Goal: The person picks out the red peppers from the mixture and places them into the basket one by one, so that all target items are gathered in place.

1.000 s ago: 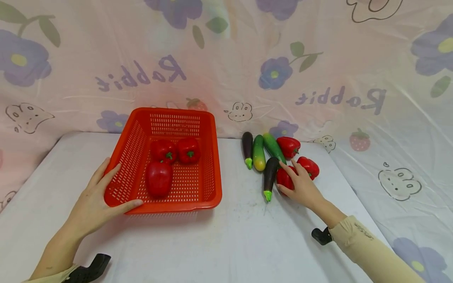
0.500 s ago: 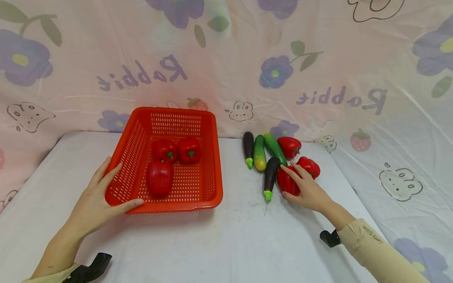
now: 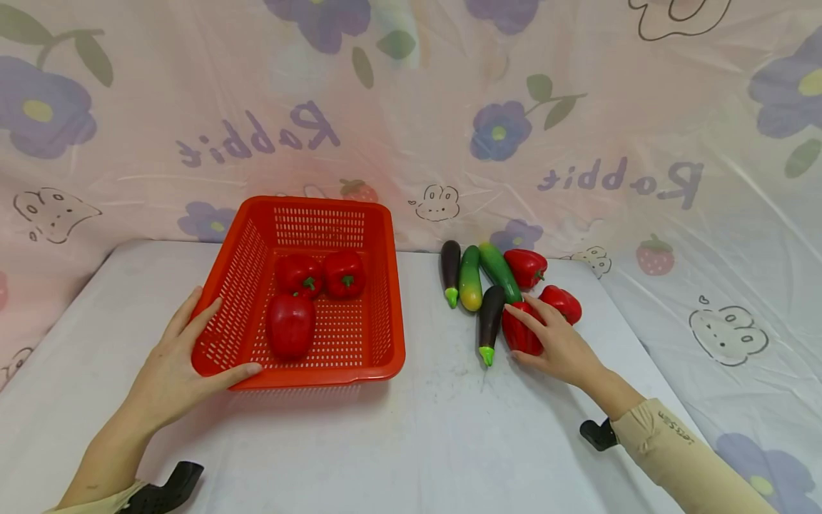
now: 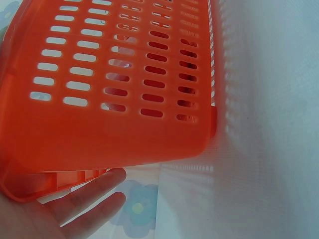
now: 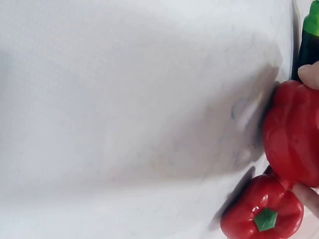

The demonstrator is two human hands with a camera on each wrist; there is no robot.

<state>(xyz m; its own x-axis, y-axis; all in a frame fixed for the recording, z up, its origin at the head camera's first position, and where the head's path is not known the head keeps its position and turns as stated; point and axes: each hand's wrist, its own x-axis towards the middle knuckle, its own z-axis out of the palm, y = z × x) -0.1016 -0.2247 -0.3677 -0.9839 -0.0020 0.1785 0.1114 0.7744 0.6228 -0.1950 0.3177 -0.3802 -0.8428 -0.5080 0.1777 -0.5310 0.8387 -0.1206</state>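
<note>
My left hand [image 3: 168, 373] holds the near left corner of a red plastic basket [image 3: 379, 370], thumb on the front rim and fingers along the left side. In the left wrist view, two fingers [image 4: 94, 196] show past the rim. Inside the basket lie three red bell peppers [image 3: 290, 325]. On the right, my right hand [image 3: 560, 350] grips another red bell pepper [image 3: 519, 333], fingers over its top and thumb at its near side. The right wrist view shows this bell pepper [image 5: 289, 132] between thumb and a finger, against a second red bell pepper [image 5: 261, 211].
Left of the gripped pepper lies a dark eggplant [image 3: 491, 318], with another eggplant [image 3: 450, 268] farther back. Two green cucumbers [image 3: 471, 282] lie between. Two more red bell peppers [image 3: 525, 267] sit behind the right hand. A printed cloth [image 3: 411, 128] hangs behind the white table [image 3: 411, 450].
My right hand has shifted slightly right and nearer, its grip settling around the bell pepper, which shows more of its side now. The left hand and basket stay put.
</note>
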